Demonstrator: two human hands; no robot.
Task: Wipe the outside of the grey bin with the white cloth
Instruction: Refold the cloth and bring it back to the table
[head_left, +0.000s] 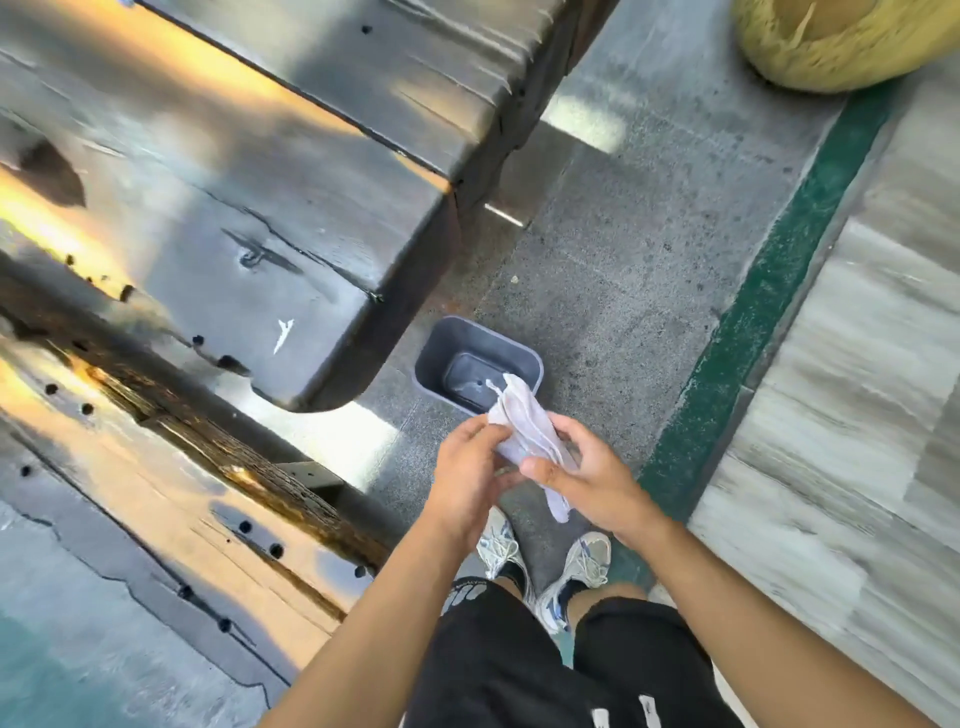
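Note:
The grey bin (457, 340) stands upright on the stone floor just ahead of my feet, open side up and empty inside. Above its near edge I hold the white cloth (524, 423), bunched into a long roll with one end hanging down. My left hand (470, 467) pinches the cloth's left side. My right hand (582, 467) grips it from the right, thumb across the front. Both hands are above the bin and do not touch it.
A large dark glossy wooden table (234, 208) fills the left side, its rounded corner close to the bin. A green strip (769, 296) runs across the floor on the right, with pale marble beyond. A yellow-green round object (841, 41) sits at top right.

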